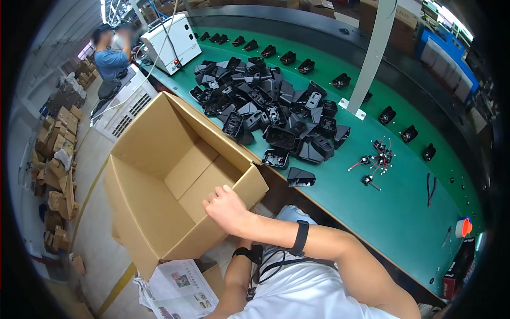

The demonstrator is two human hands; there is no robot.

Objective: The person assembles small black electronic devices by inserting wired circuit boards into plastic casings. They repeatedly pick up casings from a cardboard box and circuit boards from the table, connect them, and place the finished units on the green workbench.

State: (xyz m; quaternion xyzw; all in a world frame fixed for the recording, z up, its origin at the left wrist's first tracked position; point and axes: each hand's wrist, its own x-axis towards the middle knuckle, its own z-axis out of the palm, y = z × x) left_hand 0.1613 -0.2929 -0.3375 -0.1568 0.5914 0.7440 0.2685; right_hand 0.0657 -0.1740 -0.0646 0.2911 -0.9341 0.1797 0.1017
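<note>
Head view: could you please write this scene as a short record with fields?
Right hand: grips the rim of the box
Left hand: hidden; only the forearm shows
Box: cardboard, open, beside the table
Table: green
On table: heap of black housings, red-and-black wires, pliers
Behind heap: row of black parts
Background: person in blue, near white machine

my green-topped table (340, 191), pale metal post (373, 58) standing on it, greyish floor (98, 260) with a yellow line (117, 289), cardboard boxes (66, 119) kinda heaped off to my left, strip light (453, 21) glowing up right
</note>
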